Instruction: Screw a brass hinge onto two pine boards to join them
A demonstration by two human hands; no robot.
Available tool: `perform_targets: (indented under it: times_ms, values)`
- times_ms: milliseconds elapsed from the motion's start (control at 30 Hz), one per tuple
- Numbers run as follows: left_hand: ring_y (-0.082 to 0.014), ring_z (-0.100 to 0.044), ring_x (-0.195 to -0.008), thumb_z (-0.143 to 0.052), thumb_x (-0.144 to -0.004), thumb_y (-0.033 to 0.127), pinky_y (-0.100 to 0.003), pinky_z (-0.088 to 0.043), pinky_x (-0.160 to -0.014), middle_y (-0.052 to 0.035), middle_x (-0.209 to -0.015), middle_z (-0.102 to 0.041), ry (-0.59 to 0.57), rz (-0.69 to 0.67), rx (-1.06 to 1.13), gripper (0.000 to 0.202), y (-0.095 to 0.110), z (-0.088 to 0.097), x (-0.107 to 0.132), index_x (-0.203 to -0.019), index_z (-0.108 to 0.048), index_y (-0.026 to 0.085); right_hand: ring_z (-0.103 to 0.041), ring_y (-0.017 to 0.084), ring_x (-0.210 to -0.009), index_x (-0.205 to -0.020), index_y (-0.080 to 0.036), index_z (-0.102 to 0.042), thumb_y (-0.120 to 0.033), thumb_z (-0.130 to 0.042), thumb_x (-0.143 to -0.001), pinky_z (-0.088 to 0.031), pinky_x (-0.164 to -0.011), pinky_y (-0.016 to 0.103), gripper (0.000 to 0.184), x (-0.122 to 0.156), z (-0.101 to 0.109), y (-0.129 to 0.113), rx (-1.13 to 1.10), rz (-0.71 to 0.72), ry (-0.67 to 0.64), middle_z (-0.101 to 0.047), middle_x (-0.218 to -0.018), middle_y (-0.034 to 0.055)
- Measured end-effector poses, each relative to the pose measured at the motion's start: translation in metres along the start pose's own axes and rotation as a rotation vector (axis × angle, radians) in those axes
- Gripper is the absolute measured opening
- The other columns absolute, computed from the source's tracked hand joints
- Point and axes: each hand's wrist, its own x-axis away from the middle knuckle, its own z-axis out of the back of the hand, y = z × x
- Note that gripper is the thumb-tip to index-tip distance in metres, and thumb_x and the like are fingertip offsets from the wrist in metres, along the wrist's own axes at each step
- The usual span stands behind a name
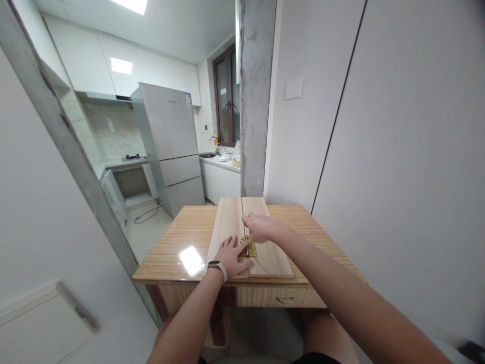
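Note:
Two light wooden boards lie side by side on a glossy striped wooden table. A brass hinge sits across the seam between them near the front. My left hand, a band on its wrist, lies flat with fingers spread on the left board, fingertips touching the hinge. My right hand is closed in a pinch just above the hinge; what it holds is too small to make out.
A table drawer with a handle faces me. White walls stand close on the right and left. A concrete pillar rises behind the table. Beyond are a kitchen, a grey fridge and a sink counter.

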Motion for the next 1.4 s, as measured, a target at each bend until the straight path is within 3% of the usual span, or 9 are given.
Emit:
perform_targets:
  times_ms: [133,233,700,800,967,1133,1233,1400]
  values:
    - [-0.0410,-0.024,-0.148,-0.043,-0.081,0.086,-0.059,-0.020,-0.116,-0.0081,-0.162,-0.032,-0.008,0.003,0.010,0.084,0.000,0.001,0.001,-0.153,-0.037,0.043,-0.068,0.025,-0.096,-0.108,-0.016,-0.067,-0.022,-0.071,-0.078,-0.045,-0.070,0.027,0.031,-0.002,0.004,0.001,0.019,0.000,-0.076,-0.072,-0.108,0.0141]
    - [-0.0412,-0.023,-0.148,-0.044,-0.081,0.085,-0.058,-0.019,-0.116,-0.0073,-0.162,-0.031,-0.018,0.007,0.017,0.085,0.001,0.002,0.001,-0.154,-0.036,0.043,-0.069,0.026,-0.097,-0.101,-0.017,-0.070,-0.023,-0.071,-0.080,-0.045,-0.071,0.028,0.022,-0.003,0.004,0.003,0.070,-0.010,-0.045,-0.073,-0.104,0.0145]
    - [-0.0413,-0.026,-0.147,-0.044,-0.081,0.085,-0.060,-0.020,-0.115,-0.0080,-0.161,-0.032,0.008,-0.009,0.009,0.084,-0.001,-0.002,-0.001,-0.153,-0.037,0.043,-0.069,0.026,-0.099,-0.102,-0.016,-0.069,-0.022,-0.070,-0.082,-0.046,-0.074,0.028,0.021,0.003,-0.003,0.006,0.098,0.031,0.034,-0.073,-0.104,0.0146]
    - [-0.0413,-0.025,-0.147,-0.044,-0.081,0.085,-0.059,-0.020,-0.116,-0.0077,-0.161,-0.033,0.006,-0.005,0.010,0.084,-0.001,-0.001,-0.001,-0.153,-0.037,0.043,-0.069,0.027,-0.098,-0.100,-0.016,-0.070,-0.028,-0.070,-0.085,-0.046,-0.073,0.029,0.019,0.002,-0.002,0.006,0.095,-0.012,0.019,-0.073,-0.103,0.0150]
    - [-0.0418,-0.026,-0.147,-0.044,-0.080,0.087,-0.059,-0.021,-0.115,-0.0077,-0.161,-0.033,0.005,0.003,0.013,0.085,-0.001,0.000,0.000,-0.153,-0.038,0.044,-0.068,0.027,-0.100,-0.106,-0.016,-0.068,-0.040,-0.054,-0.097,-0.046,-0.076,0.032,0.029,0.004,-0.003,0.007,0.072,-0.059,0.045,-0.072,-0.107,0.0164]
    - [-0.0414,-0.024,-0.147,-0.044,-0.080,0.087,-0.059,-0.019,-0.116,-0.0075,-0.162,-0.032,-0.013,0.007,0.019,0.086,0.000,0.002,0.000,-0.153,-0.036,0.044,-0.067,0.024,-0.097,-0.117,-0.017,-0.060,-0.029,-0.067,-0.086,-0.043,-0.070,0.028,0.034,0.006,-0.007,0.012,0.031,-0.005,0.022,-0.064,-0.119,0.0160]
    - [-0.0415,-0.023,-0.148,-0.044,-0.080,0.086,-0.058,-0.018,-0.117,-0.0074,-0.162,-0.031,-0.017,0.014,0.022,0.085,0.000,0.001,0.000,-0.154,-0.036,0.044,-0.066,0.023,-0.097,-0.112,-0.017,-0.060,-0.020,-0.069,-0.082,-0.041,-0.068,0.026,0.032,0.006,-0.008,0.014,-0.006,0.070,-0.001,-0.065,-0.114,0.0133]
    - [-0.0413,-0.024,-0.148,-0.045,-0.081,0.085,-0.059,-0.020,-0.116,-0.0079,-0.161,-0.033,-0.002,0.004,0.019,0.083,0.000,0.000,0.000,-0.153,-0.037,0.044,-0.066,0.022,-0.094,-0.104,-0.018,-0.064,-0.021,-0.070,-0.080,-0.038,-0.066,0.026,0.024,0.003,-0.008,0.013,-0.004,0.086,0.034,-0.069,-0.107,0.0111]
